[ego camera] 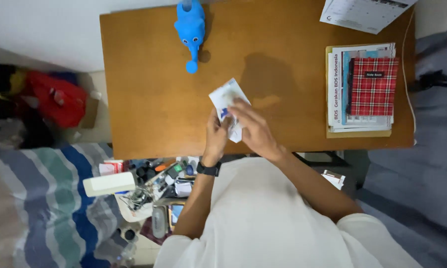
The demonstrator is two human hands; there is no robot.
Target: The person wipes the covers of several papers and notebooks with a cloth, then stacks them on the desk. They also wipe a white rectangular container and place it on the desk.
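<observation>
Both hands meet over the front edge of the wooden tabletop point(154, 74). The left hand point(216, 136), a dark watch point(208, 169) on its wrist, has its fingers closed on the lower part of a small white packet point(227, 99) with blue print. The right hand point(253, 130) lies across the packet's lower end, fingers curled over it; how firmly it grips cannot be told. The packet is held tilted just above the tabletop, its upper end free.

Risk, as a judgement: the hold is at one end only, so a pull by either hand could tear the packet unevenly or let it slip onto the tabletop or the person's lap.

Containers: a cluttered tray point(134, 211) beside the left arm holds cables, small bottles and assorted items; contents are too small to identify further.

Elsewhere: a blue elephant toy point(190, 27) at the far edge, a red plaid notebook point(373, 87) on a stack of papers point(336, 84), and a striped bed cover point(40, 198) to the left.
</observation>
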